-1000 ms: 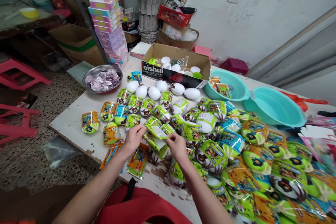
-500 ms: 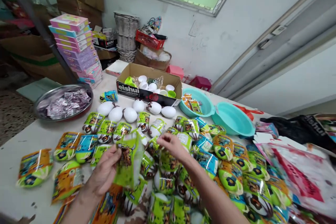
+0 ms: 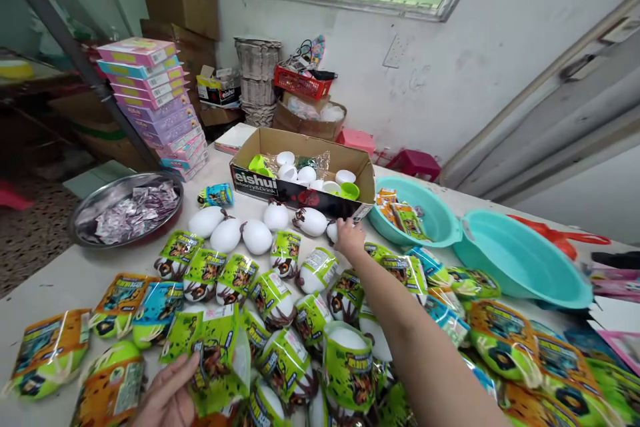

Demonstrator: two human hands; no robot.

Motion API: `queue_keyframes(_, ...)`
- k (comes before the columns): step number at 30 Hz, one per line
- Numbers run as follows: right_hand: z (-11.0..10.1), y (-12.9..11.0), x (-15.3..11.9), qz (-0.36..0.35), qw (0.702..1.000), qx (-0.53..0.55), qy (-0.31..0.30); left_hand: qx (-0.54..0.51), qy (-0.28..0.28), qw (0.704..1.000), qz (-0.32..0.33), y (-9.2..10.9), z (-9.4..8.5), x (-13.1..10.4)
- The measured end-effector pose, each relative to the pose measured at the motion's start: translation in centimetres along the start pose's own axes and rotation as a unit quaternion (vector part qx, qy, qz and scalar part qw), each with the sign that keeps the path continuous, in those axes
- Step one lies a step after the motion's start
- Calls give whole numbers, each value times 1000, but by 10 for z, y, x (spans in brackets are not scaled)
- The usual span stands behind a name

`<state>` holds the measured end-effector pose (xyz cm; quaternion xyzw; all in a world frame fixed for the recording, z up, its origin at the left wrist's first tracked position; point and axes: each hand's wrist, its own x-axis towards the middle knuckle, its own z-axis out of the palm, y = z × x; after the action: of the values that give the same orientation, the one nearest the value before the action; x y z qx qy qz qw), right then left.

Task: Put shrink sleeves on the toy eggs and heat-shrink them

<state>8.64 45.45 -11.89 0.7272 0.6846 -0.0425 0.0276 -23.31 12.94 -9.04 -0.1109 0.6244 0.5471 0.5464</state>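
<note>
My left hand [image 3: 170, 392] is low at the left of centre, its fingers closed on the edge of a green printed bag [image 3: 220, 357] whose clear side faces right. My right hand [image 3: 349, 237] reaches to the right end of the row of white eggs [image 3: 257, 237], with its fingers round an egg [image 3: 332, 232] that they mostly cover. Below the row lie several green bagged eggs [image 3: 285, 360], some upright and some on their sides. Orange bagged eggs [image 3: 50, 350] are at the far left, and more [image 3: 505, 340] lie at the right.
Behind the eggs stands a cardboard box [image 3: 300, 199] of white and green shells. A metal bowl [image 3: 80, 230] of small packets is at the left. Two turquoise basins [image 3: 435, 203] sit at the right. Stacked pink and purple boxes [image 3: 160, 117] rise at the back left.
My right hand has moved forward, from above the bagged eggs to the last white egg in the row. My left hand has lowered with the green bag. The view has shifted left.
</note>
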Motion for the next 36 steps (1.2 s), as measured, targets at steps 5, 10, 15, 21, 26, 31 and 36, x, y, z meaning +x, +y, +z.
queue_keyframes(5,-64,9,-77,-42,916,396,50,-12,-67,997,-25,20,34,-36)
queue_keyframes(10,-77,-24,-256,-21,643,763,-59,-49,-274,958,-66,26,53,-66)
queue_keyframes(15,-58,-57,-381,96,432,866,-235,41,-398,914,-65,45,31,-77)
queue_keyframes(21,-59,-44,-393,106,335,820,-452,244,-468,846,-80,65,7,-89)
queue_keyframes(26,-62,-53,-395,57,380,761,-523,361,-456,812,-47,64,0,-96)
queue_keyframes(31,-59,-65,-409,31,352,774,-526,417,-454,787,-8,68,-9,-104)
queue_keyframes(36,-59,-76,-416,-1,414,771,-483,412,-500,761,-43,66,0,-112)
